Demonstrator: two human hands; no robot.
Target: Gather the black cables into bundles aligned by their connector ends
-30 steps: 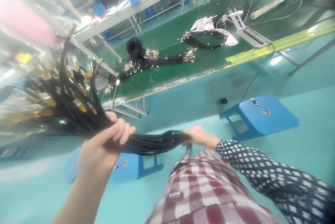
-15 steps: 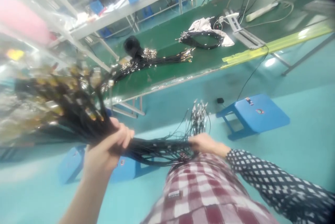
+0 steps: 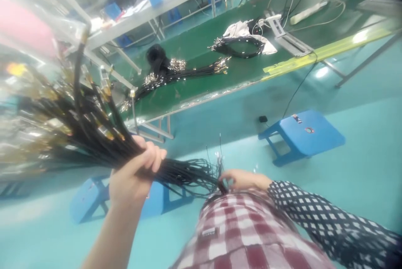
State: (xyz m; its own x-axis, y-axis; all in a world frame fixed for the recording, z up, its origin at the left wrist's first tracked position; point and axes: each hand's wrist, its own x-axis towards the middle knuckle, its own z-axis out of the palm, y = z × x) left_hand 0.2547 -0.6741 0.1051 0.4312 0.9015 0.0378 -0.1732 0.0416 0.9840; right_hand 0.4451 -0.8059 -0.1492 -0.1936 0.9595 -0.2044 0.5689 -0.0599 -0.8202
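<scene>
right hand (image 3: 241, 179) loosened into a gapped curl, black cables (image 3: 184, 172) spread looser, fewer silver tips (image 3: 219, 159) showing

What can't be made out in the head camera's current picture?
Head view:
Part of the cable bundle: hidden by the left hand.
Leftmost connectors: blurred.
Whether the right hand grips the bundle: too blurred to tell.
Patterned sleeve, upper end: cut off by the picture's edge.

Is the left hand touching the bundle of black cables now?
Touching: the head view plainly shows the left hand closed around the bundle of black cables.
</scene>
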